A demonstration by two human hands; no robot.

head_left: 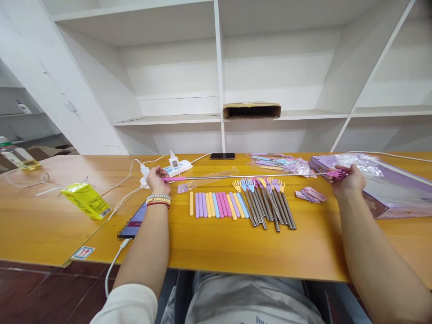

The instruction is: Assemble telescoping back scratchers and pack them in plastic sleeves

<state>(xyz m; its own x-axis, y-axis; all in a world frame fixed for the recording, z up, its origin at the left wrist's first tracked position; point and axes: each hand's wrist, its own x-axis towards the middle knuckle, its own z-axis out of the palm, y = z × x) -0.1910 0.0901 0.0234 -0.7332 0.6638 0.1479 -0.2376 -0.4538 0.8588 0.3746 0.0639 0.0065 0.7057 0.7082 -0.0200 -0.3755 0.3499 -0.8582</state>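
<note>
Left hand (158, 182) curled round the pink handle (175, 179), right hand (351, 182) pinching the pink claw (338, 173), the extended back scratcher (249, 176) spans the worktop (209, 247) near coloured grips (216, 204) in a row and clustered claw-headed rods (274, 208), a purple box (398, 210) beside the right hand.

Right of the yellow carton (87, 201), a device (135, 220) is partly covered by the left forearm (148, 245), a pink claw (337, 173) by the right hand (351, 182); leftward, a bottle (18, 156) is cropped
</note>
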